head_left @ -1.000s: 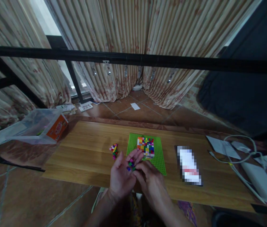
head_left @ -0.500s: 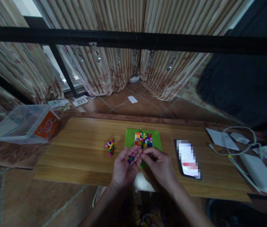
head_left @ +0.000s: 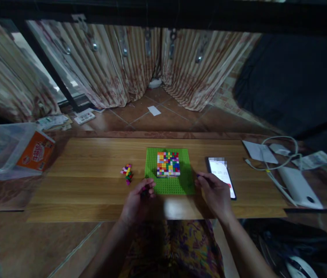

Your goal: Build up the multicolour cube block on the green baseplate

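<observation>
A green studded baseplate (head_left: 185, 185) lies on the wooden table, bearing a square block of small multicoloured building bricks (head_left: 168, 164). My left hand (head_left: 136, 199) is at the plate's front left corner, fingers curled around several small dark and purple bricks (head_left: 144, 189), partly hidden in the palm. To the right of the plate, my right hand (head_left: 215, 193) pinches a small dark brick (head_left: 198, 176) between thumb and fingertips. A small pile of loose bricks (head_left: 127, 173) sits on the table, left of the plate.
A phone (head_left: 224, 175) showing a timer lies beside my right hand. The wooden table (head_left: 94, 173) carries a white cable (head_left: 279, 185) and a white device (head_left: 299, 189) near its right end. At the left stands a clear plastic bin (head_left: 4, 154) with an orange label.
My hands have drawn apart, the right one moving right, toward the phone. My left palm, open before with bricks showing, has curled over them. The view has tilted down.
</observation>
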{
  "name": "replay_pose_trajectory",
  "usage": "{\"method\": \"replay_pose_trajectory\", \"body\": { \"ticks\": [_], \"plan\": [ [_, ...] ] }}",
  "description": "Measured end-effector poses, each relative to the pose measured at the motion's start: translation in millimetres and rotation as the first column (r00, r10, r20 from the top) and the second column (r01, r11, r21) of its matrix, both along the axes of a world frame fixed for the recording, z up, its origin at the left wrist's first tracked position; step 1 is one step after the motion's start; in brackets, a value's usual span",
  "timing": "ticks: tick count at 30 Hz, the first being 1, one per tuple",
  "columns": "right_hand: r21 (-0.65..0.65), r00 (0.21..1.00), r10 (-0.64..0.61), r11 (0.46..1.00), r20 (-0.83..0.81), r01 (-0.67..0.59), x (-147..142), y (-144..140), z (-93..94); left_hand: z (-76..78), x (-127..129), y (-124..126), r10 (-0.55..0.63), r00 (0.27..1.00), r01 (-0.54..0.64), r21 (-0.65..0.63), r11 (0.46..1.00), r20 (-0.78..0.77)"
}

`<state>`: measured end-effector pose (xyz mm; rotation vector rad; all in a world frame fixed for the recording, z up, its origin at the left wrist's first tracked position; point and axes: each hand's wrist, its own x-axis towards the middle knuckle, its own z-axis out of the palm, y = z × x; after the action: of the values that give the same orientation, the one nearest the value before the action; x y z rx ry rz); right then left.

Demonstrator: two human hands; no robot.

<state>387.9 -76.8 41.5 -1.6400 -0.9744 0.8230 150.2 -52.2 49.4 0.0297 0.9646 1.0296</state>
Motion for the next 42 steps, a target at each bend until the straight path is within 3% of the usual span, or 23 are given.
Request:
{"method": "replay_pose_trajectory", "body": {
  "ticks": [4, 6, 12, 17, 21, 29, 42],
  "plan": [
    [0.017, 0.995, -0.101, 0.995, 0.006, 0.101, 27, -6, 5.1, -0.7, -2, 0, -0.023, 0.998, 0.022, -0.004, 1.0, -0.06],
    [0.015, 0.996, -0.092, 0.996, 0.013, 0.092, 33, -8, 8.6, -1.3, -1, -1, -0.04, 0.995, 0.041, 0.007, 0.999, -0.087],
    [0.08, 0.987, 0.152, 0.985, 0.042, -0.155, 8, 16, 18.4, -3.8, 10, -10, -0.175, 0.976, 0.184, 0.064, 0.981, -0.13],
    [0.121, 0.901, 0.292, 0.931, 0.32, -0.344, -12, 61, 27.4, -5.0, 9, -16, -0.187, 0.974, 0.197, 0.073, 0.978, -0.128],
    [0.092, 0.822, 0.329, 0.906, 0.464, -0.414, -16, 82, 29.2, -6.9, 2, -13, -0.191, 0.975, 0.198, 0.051, 0.979, -0.112],
    [0.051, 0.777, 0.326, 0.908, 0.539, -0.417, -20, 88, 23.3, -11.1, -10, -1, -0.188, 0.975, 0.195, 0.049, 0.98, -0.117],
    [0.03, 0.831, 0.305, 0.933, 0.465, -0.359, -23, 85, 16.1, -13.5, -12, -5, -0.159, 0.982, 0.168, 0.083, 0.982, -0.106]
  ]
}}
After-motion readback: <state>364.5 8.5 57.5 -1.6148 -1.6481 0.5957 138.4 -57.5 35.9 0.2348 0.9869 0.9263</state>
